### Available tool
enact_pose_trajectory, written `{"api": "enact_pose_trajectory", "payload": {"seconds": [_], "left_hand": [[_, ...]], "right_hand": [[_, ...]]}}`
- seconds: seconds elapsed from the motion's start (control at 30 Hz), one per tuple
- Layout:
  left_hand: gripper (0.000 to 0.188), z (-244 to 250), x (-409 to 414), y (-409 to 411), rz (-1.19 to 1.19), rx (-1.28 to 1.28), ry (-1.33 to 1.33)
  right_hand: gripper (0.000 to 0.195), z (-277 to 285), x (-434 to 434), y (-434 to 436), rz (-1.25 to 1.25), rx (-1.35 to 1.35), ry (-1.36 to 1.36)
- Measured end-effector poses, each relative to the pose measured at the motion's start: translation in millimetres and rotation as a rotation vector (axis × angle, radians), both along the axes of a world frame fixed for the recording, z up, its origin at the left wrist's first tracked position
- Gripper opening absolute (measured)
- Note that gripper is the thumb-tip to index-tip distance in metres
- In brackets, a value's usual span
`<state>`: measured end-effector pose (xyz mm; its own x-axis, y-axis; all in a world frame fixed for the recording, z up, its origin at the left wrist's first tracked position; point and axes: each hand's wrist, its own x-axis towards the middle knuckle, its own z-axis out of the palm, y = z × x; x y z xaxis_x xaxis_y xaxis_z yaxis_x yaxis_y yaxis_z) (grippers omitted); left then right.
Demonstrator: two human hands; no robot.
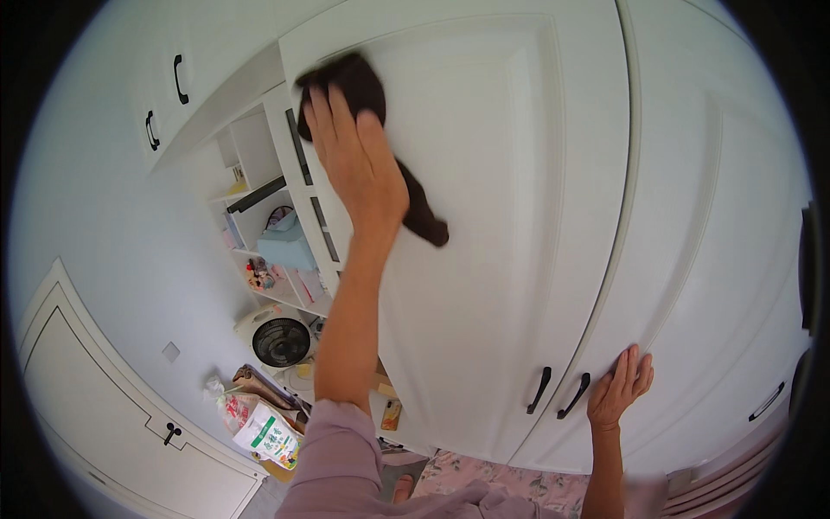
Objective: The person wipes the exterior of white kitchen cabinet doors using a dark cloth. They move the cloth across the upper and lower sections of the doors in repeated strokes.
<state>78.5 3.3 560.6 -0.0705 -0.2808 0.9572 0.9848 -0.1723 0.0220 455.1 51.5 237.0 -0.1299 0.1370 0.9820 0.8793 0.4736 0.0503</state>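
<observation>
My left hand reaches up and presses a dark brown cloth against the left white wardrobe door, near its upper left edge. The fingers lie over the cloth, and a strip of it hangs down past the wrist; the cloth is slightly blurred. Low on the right wardrobe door, my right hand rests with its palm side to the panel and holds nothing. Just left of it are two black handles, one on the left door and one on the right door.
Left of the wardrobe, open shelves hold a light blue bag and small figures. Below stand a fan and a printed white bag. A white room door is at lower left, floral pink fabric below.
</observation>
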Motion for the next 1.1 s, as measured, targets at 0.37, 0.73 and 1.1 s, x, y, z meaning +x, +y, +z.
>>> {"api": "enact_pose_trajectory", "payload": {"seconds": [0.37,0.73,1.1], "left_hand": [[0.040,-329.1,-9.5,-10.2,0.026,-0.392,-0.003],[0.030,-47.8,-54.2,-8.3,-0.016,-0.101,0.149],[0.016,89.2,-99.9,-1.4,0.449,0.093,0.436]], "right_hand": [[0.044,-8.7,-9.4,-0.6,0.022,-0.012,0.020],[0.047,-5.8,-7.1,-9.6,-0.022,-0.074,0.053],[0.033,12.9,-15.9,-60.8,0.262,-0.257,0.246]]}}
